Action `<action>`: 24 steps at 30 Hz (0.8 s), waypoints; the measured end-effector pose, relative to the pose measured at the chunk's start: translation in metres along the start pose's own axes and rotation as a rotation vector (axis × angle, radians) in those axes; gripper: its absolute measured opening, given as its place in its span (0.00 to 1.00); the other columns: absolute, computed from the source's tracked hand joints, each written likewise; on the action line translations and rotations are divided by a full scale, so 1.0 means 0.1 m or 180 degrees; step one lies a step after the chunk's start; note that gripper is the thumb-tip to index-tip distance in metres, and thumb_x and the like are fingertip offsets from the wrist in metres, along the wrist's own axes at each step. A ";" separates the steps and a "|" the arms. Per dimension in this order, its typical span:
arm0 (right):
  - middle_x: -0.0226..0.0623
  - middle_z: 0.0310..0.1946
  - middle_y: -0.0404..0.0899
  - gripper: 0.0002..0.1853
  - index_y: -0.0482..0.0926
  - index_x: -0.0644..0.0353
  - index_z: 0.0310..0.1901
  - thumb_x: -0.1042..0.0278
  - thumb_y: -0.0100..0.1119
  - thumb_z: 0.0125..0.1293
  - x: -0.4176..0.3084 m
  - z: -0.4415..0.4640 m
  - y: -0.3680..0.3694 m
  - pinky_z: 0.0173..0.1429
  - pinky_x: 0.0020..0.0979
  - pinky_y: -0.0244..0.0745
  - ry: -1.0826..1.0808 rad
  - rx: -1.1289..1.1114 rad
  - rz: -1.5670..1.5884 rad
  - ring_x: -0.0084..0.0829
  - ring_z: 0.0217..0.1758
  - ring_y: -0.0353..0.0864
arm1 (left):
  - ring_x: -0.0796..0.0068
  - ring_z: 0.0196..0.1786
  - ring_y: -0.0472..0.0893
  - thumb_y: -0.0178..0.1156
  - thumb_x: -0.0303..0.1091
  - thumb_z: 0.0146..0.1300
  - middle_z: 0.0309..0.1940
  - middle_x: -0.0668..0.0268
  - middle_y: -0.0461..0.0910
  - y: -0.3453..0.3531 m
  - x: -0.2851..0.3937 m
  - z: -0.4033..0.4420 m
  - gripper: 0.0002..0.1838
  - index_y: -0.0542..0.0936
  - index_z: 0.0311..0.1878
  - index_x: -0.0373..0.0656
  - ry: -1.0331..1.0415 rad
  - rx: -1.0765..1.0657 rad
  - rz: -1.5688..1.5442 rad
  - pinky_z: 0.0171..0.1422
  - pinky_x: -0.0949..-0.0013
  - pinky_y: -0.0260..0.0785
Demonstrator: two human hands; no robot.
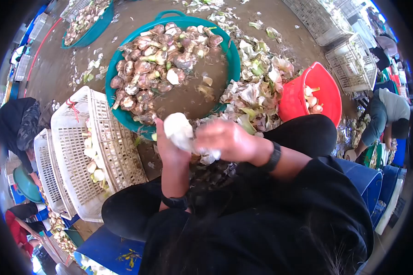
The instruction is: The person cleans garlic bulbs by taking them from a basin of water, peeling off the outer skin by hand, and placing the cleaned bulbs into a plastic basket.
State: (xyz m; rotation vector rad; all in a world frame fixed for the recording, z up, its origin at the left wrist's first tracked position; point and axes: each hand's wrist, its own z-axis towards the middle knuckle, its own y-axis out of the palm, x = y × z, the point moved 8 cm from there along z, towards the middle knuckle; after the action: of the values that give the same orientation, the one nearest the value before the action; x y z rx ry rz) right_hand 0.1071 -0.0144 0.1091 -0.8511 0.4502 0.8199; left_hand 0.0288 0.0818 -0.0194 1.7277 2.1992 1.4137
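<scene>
My left hand point(172, 149) is closed around a whitish garlic bulb point(178, 128), thumb pointing up beside it. Close against the bulb's right side, my right hand point(227, 141) has its fingers bent over pale garlic skin point(211, 156); motion blurs the fingertips. Just beyond both hands stands a round green tub point(234, 59) with many unpeeled, brownish-purple garlic bulbs point(144, 68) heaped along its far and left sides. Muddy brown shows on the tub's bare floor.
Left of my knee, a white plastic crate point(73, 183) holds pale bulbs. A red bucket point(293, 98) on the right contains several bulbs. Loose peelings point(252, 96) pile between tub and bucket. Stacked crates point(351, 62) stand at far right. People point(392, 107) work on both sides.
</scene>
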 end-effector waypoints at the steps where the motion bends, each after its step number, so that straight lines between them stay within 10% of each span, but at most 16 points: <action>1: 0.34 0.27 0.75 0.14 0.78 0.55 0.38 0.78 0.56 0.46 -0.11 -0.08 0.02 0.35 0.32 0.74 -0.0068 -0.0652 -0.0260 0.35 0.29 0.75 | 0.74 0.25 0.75 0.40 0.59 0.64 0.27 0.68 0.76 -0.28 0.00 0.24 0.26 0.73 0.41 0.45 0.0000 -0.0221 0.0111 0.25 0.68 0.69; 5: 0.37 0.35 0.76 0.13 0.76 0.58 0.41 0.65 0.54 0.54 0.83 -0.77 -0.19 0.37 0.34 0.74 0.1656 -0.2419 -0.2750 0.33 0.36 0.77 | 0.81 0.12 0.63 0.39 0.63 0.62 0.20 0.72 0.73 -0.28 0.10 0.10 0.25 0.74 0.41 0.52 -0.0378 0.0292 0.0155 0.14 0.77 0.51; 8: 0.41 0.45 0.76 0.22 0.73 0.59 0.49 0.56 0.57 0.55 0.81 -0.62 -0.49 0.46 0.33 0.73 0.1555 -0.1588 -0.4081 0.37 0.44 0.77 | 0.80 0.13 0.64 0.40 0.61 0.62 0.20 0.72 0.72 -0.19 -0.01 0.05 0.24 0.73 0.40 0.52 -0.0607 0.0267 0.0082 0.14 0.77 0.51; 10: 0.45 0.52 0.72 0.32 0.65 0.63 0.57 0.51 0.58 0.55 0.70 -0.34 -0.27 0.56 0.35 0.68 0.2501 -0.0924 -0.1454 0.42 0.53 0.73 | 0.80 0.13 0.64 0.40 0.60 0.63 0.20 0.72 0.72 -0.14 -0.09 0.02 0.23 0.73 0.39 0.52 -0.0735 0.0211 0.0070 0.14 0.77 0.51; 13: 0.47 0.53 0.70 0.32 0.63 0.62 0.58 0.59 0.61 0.53 0.32 0.07 0.36 0.59 0.36 0.66 0.1040 -0.0650 -0.0319 0.43 0.57 0.70 | 0.83 0.12 0.62 0.45 0.52 0.63 0.18 0.74 0.70 -0.21 0.09 0.01 0.17 0.73 0.34 0.50 -0.0026 0.0427 -0.0021 0.12 0.82 0.52; 15: 0.47 0.54 0.69 0.29 0.64 0.62 0.57 0.61 0.57 0.55 0.76 0.11 0.57 0.56 0.38 0.68 0.1355 -0.1377 -0.0776 0.45 0.53 0.71 | 0.82 0.12 0.61 0.47 0.55 0.60 0.16 0.72 0.68 -0.45 0.70 -0.08 0.20 0.72 0.31 0.47 0.0604 0.0252 -0.1257 0.13 0.81 0.52; 17: 0.44 0.53 0.70 0.26 0.65 0.62 0.56 0.64 0.53 0.56 1.36 0.35 0.32 0.54 0.40 0.69 0.1889 -0.1392 -0.1736 0.43 0.50 0.73 | 0.78 0.17 0.66 0.39 0.67 0.58 0.15 0.69 0.68 -0.55 1.27 -0.41 0.32 0.70 0.22 0.44 0.1812 0.0510 -0.1708 0.22 0.78 0.62; 21: 0.38 0.42 0.77 0.15 0.74 0.58 0.46 0.70 0.48 0.56 2.24 0.87 0.15 0.50 0.39 0.71 -0.0159 -0.0440 -0.4230 0.38 0.47 0.76 | 0.75 0.23 0.69 0.43 0.59 0.62 0.18 0.67 0.68 -0.68 1.17 -0.18 0.28 0.68 0.19 0.45 0.1406 0.0785 -0.1038 0.27 0.71 0.64; 24: 0.37 0.38 0.80 0.11 0.78 0.58 0.41 0.68 0.49 0.57 2.92 0.70 0.36 0.46 0.38 0.72 0.1422 -0.2434 -0.3788 0.37 0.45 0.78 | 0.74 0.34 0.72 0.47 0.51 0.64 0.32 0.68 0.71 -0.56 0.78 0.01 0.18 0.71 0.37 0.44 0.1147 0.1388 0.0436 0.32 0.73 0.66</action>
State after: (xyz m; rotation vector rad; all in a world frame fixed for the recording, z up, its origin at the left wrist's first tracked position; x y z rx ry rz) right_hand 0.2611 0.1876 -0.0543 -1.7609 -0.0685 -0.3730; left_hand -0.0451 0.1438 -0.0172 1.9007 2.8063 1.4534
